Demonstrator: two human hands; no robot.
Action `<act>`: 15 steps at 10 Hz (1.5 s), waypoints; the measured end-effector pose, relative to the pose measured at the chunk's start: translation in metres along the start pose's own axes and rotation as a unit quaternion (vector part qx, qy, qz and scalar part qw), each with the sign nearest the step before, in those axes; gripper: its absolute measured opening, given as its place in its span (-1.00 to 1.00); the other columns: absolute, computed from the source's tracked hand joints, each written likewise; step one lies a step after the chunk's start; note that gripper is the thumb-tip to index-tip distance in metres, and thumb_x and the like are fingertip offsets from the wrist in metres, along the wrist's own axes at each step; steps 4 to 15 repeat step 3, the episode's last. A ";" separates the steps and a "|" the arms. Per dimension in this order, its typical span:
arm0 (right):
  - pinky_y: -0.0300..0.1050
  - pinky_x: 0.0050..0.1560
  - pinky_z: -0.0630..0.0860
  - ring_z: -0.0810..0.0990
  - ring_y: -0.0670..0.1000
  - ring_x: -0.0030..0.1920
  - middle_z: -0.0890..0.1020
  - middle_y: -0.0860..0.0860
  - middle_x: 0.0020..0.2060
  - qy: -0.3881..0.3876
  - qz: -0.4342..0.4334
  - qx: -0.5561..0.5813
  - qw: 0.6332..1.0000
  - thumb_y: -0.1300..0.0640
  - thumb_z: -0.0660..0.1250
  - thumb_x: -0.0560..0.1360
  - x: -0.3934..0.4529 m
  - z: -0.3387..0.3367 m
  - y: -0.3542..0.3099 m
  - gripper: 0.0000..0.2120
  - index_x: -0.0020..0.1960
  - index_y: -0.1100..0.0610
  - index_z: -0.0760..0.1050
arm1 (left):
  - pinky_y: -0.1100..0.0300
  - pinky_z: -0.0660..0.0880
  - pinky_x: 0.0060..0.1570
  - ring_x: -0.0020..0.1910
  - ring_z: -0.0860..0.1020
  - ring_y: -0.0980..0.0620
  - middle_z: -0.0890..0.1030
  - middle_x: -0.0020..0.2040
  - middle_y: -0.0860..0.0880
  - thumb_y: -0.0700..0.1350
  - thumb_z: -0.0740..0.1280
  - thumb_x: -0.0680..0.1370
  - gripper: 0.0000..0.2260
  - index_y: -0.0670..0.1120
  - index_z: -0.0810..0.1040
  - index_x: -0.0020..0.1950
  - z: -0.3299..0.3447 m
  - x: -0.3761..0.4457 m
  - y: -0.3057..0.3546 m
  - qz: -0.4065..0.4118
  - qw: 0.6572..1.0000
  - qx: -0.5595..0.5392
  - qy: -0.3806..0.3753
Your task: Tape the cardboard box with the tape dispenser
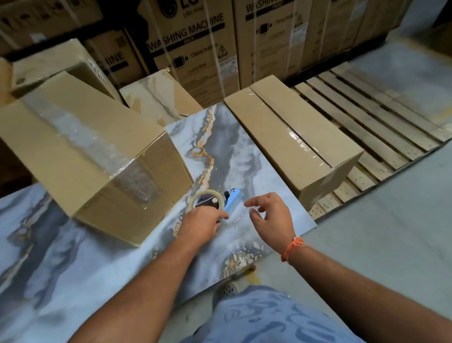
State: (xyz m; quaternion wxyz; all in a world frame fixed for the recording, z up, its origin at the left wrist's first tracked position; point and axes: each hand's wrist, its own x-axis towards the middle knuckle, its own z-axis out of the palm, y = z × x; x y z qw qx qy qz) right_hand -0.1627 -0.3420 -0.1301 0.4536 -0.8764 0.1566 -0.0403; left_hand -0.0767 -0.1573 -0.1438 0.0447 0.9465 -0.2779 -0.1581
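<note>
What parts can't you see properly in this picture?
Head view only:
- Tape dispenser handle: covered by the left hand.
- Left box far end: blurred.
- Small print on the washing machine cartons: too small and blurry.
- Pallet: partly hidden behind the right box.

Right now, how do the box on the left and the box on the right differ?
The left box is bulkier and lies at a slant on the marbled slab; the right box is flatter and narrower, lying on the wooden pallet.
The left box sits beside the tape dispenser gripped by the left hand; the right box lies beyond the open right hand.
Both are plain brown cardboard with clear tape along the top.
</note>
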 end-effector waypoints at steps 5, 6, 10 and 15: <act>-0.26 0.05 0.45 0.56 -0.07 -0.07 0.49 -0.06 0.00 -0.036 -0.030 -0.019 0.999 0.21 0.37 0.53 -0.008 -0.017 0.012 -0.78 0.13 0.02 0.64 | 0.06 0.55 0.01 0.14 0.62 -0.05 0.63 0.20 0.11 -0.01 0.32 0.62 -0.74 0.16 0.65 0.27 -0.004 -0.015 0.016 -0.039 0.997 -0.009 0.067; -0.26 0.05 0.45 0.56 -0.07 -0.07 0.49 -0.06 0.00 -0.036 -0.030 -0.019 0.999 0.21 0.37 0.53 -0.008 -0.017 0.012 -0.78 0.13 0.02 0.64 | 0.06 0.55 0.01 0.14 0.62 -0.05 0.63 0.20 0.11 -0.01 0.32 0.62 -0.74 0.16 0.65 0.27 -0.004 -0.015 0.016 -0.039 0.997 -0.009 0.067; -0.26 0.05 0.45 0.56 -0.07 -0.07 0.49 -0.06 0.00 -0.036 -0.030 -0.019 0.999 0.21 0.37 0.53 -0.008 -0.017 0.012 -0.78 0.13 0.02 0.64 | 0.06 0.55 0.01 0.14 0.62 -0.05 0.63 0.20 0.11 -0.01 0.32 0.62 -0.74 0.16 0.65 0.27 -0.004 -0.015 0.016 -0.039 0.997 -0.009 0.067; -0.26 0.05 0.45 0.56 -0.07 -0.07 0.49 -0.06 0.00 -0.036 -0.030 -0.019 0.999 0.21 0.37 0.53 -0.008 -0.017 0.012 -0.78 0.13 0.02 0.64 | 0.06 0.55 0.01 0.14 0.62 -0.05 0.63 0.20 0.11 -0.01 0.32 0.62 -0.74 0.16 0.65 0.27 -0.004 -0.015 0.016 -0.039 0.997 -0.009 0.067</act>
